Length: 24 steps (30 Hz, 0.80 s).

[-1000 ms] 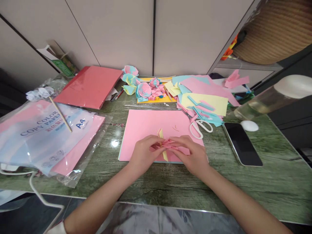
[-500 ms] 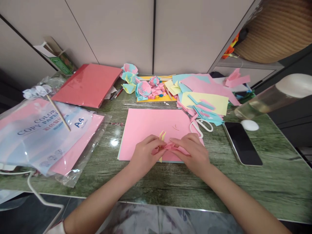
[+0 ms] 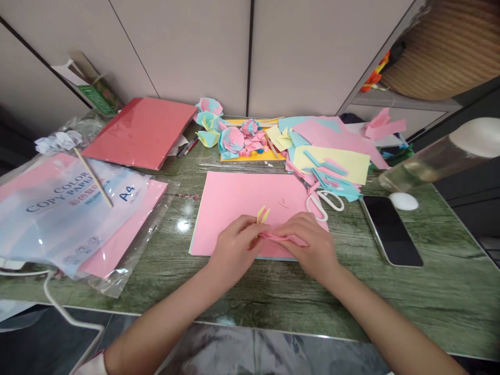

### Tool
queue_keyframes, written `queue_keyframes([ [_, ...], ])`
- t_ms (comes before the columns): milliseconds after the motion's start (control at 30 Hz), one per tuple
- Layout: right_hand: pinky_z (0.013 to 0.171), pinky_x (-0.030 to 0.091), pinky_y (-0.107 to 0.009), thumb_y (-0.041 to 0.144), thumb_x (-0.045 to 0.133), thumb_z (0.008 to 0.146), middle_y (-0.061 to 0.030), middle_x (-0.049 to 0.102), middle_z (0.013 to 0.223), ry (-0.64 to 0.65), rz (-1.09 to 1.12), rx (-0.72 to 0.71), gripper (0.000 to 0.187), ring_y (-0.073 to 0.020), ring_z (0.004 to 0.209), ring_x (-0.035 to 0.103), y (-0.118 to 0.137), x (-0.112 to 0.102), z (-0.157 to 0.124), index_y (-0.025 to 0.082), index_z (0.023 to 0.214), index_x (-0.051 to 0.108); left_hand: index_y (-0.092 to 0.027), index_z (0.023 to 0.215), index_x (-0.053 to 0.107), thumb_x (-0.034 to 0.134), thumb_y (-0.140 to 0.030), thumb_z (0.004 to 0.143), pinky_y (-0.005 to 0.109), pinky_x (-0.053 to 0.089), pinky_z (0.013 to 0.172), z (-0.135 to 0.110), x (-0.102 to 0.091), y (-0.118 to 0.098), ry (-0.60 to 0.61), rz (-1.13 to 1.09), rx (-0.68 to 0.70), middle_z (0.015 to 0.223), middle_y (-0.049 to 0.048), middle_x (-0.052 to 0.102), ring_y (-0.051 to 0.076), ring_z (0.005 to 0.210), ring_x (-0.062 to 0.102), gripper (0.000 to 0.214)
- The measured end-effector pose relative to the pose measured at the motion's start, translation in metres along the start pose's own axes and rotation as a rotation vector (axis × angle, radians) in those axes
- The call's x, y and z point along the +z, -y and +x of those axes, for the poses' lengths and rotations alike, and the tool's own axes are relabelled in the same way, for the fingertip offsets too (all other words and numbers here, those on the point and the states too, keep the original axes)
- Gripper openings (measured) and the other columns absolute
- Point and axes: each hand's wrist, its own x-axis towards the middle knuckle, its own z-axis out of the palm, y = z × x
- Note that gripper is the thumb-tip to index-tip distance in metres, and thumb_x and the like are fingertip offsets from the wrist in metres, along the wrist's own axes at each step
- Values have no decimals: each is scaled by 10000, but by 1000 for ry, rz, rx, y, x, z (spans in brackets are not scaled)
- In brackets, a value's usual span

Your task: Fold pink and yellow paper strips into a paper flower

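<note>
Pinching pink paper strips between left hand and right hand, over pink sheet, scissors nearby

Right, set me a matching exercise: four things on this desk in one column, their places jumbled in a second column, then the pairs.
1 scissors
2 phone
3 wooden stick
4 paper strips

a lying on the copy paper pack
b pinched between left hand and right hand
c at the far right corner of the pink sheet
d flat on the green table, screen dark

Pairs: 1-c, 2-d, 3-a, 4-b
</note>
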Motion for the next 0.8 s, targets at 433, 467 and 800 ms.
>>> queue_keyframes([
  [433,757,450,-328,140,603,760,-39,652,878,30,-35,49,167,-164,855,546,2,7,-5,202,912,574,-208,1056,578,484,-39,753,241,497,730,0,-1,-3,3,-113,-70,925,34,557,94,775,556,360],
  [467,754,446,-323,137,586,771,-34,655,876,51,-65,32,189,-161,842,545,1,8,-5,205,947,574,-206,1071,571,474,-33,756,242,495,738,-1,0,-2,13,-93,-55,942,38,563,100,799,557,372],
  [800,730,392,-349,167,524,823,-45,651,876,98,-174,-14,160,-178,813,514,0,12,-7,208,958,598,-203,1254,433,429,-51,790,266,484,774,-6,8,1,96,30,-2,1011,67,569,135,886,543,489],
])
